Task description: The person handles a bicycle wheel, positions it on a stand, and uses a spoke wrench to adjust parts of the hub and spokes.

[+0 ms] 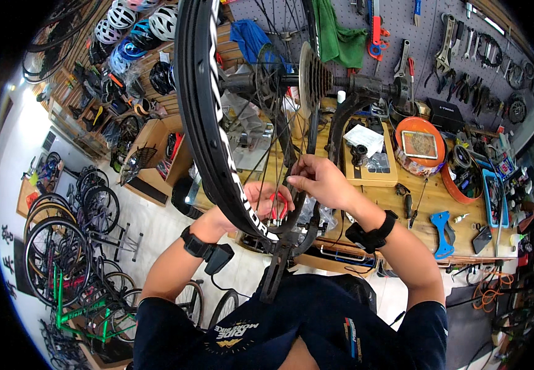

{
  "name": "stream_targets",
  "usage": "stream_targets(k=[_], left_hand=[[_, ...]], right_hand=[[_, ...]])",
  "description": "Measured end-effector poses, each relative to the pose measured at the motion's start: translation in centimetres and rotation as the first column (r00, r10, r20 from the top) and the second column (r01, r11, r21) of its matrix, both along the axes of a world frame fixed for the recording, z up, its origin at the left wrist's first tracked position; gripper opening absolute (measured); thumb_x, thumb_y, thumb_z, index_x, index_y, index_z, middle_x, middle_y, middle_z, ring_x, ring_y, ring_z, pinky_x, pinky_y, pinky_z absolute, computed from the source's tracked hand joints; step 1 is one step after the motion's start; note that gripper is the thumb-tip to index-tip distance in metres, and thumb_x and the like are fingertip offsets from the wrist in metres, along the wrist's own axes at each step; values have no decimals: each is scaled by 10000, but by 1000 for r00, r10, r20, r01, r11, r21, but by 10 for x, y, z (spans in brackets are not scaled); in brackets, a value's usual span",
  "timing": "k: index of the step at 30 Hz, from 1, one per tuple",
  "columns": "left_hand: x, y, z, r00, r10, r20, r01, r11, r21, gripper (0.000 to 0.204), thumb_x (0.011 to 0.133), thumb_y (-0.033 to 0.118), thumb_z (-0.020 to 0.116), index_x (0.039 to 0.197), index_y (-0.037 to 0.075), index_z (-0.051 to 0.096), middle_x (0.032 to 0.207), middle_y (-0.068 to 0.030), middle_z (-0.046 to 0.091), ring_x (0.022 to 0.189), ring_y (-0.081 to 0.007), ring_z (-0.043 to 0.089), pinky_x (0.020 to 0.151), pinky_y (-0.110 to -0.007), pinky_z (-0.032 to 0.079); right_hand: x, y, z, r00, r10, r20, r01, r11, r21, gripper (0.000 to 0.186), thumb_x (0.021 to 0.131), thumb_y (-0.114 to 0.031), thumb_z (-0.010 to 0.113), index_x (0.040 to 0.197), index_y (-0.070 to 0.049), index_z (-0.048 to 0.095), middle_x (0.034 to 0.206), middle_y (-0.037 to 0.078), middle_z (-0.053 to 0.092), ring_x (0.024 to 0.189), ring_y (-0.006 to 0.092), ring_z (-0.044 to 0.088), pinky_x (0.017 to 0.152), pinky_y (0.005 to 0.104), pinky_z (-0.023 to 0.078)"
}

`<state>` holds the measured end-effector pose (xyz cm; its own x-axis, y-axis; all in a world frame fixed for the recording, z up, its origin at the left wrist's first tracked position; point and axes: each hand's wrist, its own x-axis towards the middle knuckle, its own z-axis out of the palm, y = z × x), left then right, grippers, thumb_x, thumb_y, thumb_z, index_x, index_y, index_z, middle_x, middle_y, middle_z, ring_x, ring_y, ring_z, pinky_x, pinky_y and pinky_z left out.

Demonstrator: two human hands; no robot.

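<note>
A black-rimmed bicycle wheel stands upright in a black truing stand in front of me. Its cassette and spokes show on the right side of the rim. Low in the wheel, my left hand reaches past the rim, fingers closed on a small red spoke wrench; the rim partly covers this hand. Just right of it and slightly higher, my right hand pinches a thin spoke between thumb and forefinger. The exact contact at the fingertips is too small to make out.
Behind the wheel, a wooden workbench carries a blue tool, a round orange tin and a cardboard box lid. Pliers and wrenches hang on a grey pegboard. Several bicycles, including a green frame, stand at left.
</note>
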<state>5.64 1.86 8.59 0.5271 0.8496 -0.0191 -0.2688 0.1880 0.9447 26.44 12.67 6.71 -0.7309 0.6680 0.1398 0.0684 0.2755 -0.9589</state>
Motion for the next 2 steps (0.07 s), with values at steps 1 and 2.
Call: stream_targets(k=[1, 2], left_hand=[[-1, 2, -3, 998, 10, -65, -8, 1000, 26, 488, 889, 272, 725, 1267, 20, 545, 1161, -98, 656, 976, -87, 611, 876, -218, 475], [-6, 7, -12, 991, 21, -129, -15, 998, 53, 547, 866, 306, 753, 1286, 29, 539, 1179, -99, 649, 982, -94, 613, 887, -216, 473]], right_hand=[[1, 0, 1, 1000, -8, 29, 8, 1000, 9, 176, 932, -123, 664, 997, 10, 570, 747, 33, 618, 626, 75, 540, 534, 242, 439], [2, -1, 2, 998, -17, 58, 16, 1000, 19, 190, 933, -137, 669, 1004, 9, 572, 747, 32, 618, 625, 79, 543, 536, 248, 443]])
